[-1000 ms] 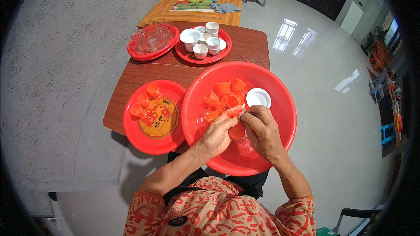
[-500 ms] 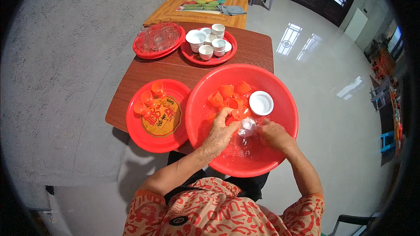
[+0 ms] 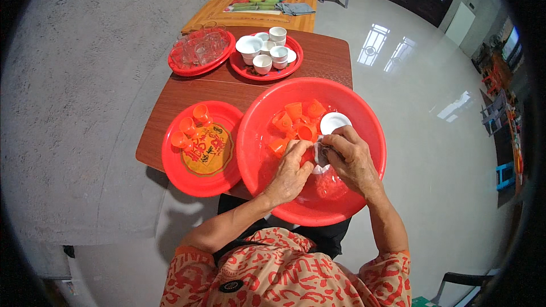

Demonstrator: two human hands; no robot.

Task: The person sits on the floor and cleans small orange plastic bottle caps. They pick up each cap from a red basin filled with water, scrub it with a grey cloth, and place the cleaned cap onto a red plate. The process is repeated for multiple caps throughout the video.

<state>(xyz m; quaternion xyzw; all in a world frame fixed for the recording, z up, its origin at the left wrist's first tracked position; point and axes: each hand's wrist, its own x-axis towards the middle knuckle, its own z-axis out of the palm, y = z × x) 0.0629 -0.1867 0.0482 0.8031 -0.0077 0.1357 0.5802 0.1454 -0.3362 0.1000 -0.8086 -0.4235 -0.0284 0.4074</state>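
Both hands work low over a large red basin [image 3: 367, 119], close together with their fingers turned toward each other. The right hand [image 3: 354, 158] has its thumb and bent fingers pinching a small grey-and-white wad [image 3: 321, 155] near the middle of the basin. The left hand [image 3: 290, 175] comes in beside it, thumb and fingers curled toward the wad; whether it grips anything cannot be told, as its fingers cover the spot.

Small orange cups [image 3: 307, 132] lie clustered in the basin, just beyond the left hand's fingertips, some tipped on their sides. A round white dish [image 3: 335, 122] sits to their right, just beyond the right hand. Clear water glints in the basin below the hands.

Left of the basin, a round red tray [image 3: 173, 162] with a printed yellow centre carries three orange cups [image 3: 187, 125] along its upper left side. Farther back on the reddish-brown wooden desk [image 3: 216, 92], one tray holds clear glasses [image 3: 202, 51] and another, to its right, holds white cups [image 3: 263, 64], some stacked. A grey cloth [image 3: 296, 8] lies on the lighter wooden table [image 3: 199, 10] behind.
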